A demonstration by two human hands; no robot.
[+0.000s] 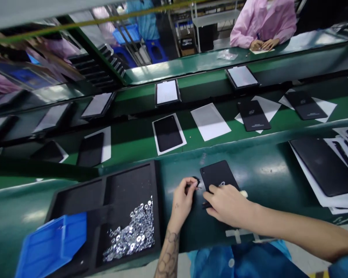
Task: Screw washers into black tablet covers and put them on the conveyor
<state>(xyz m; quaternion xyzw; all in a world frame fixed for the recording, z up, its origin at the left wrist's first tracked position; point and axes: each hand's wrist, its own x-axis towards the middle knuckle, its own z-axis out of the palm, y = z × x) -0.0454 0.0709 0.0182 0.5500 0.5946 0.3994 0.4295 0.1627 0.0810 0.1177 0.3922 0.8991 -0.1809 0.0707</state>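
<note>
A black tablet back cover (219, 172) lies on the green bench in front of me, with a small pale mark near its middle. My right hand (226, 204) rests over its lower part, fingers curled in; a dark bit (205, 205) shows at the fingertips, too hidden to name. Left of the cover, my left hand (182, 199) pinches a small black piece (196, 180) between thumb and fingers. A small whitish object (244, 194) peeks out beside my right wrist. Close by on the left, a black divided tray (157, 204) holds many shiny metal washers (137, 231).
A blue plastic bin (53, 243) sits tilted on the tray's left. To the right lies a stack of black covers (326, 166) with white sheets. Beyond the bench edge, a green conveyor (188, 143) carries tablets and paper. Across it sits a person in pink (263, 23).
</note>
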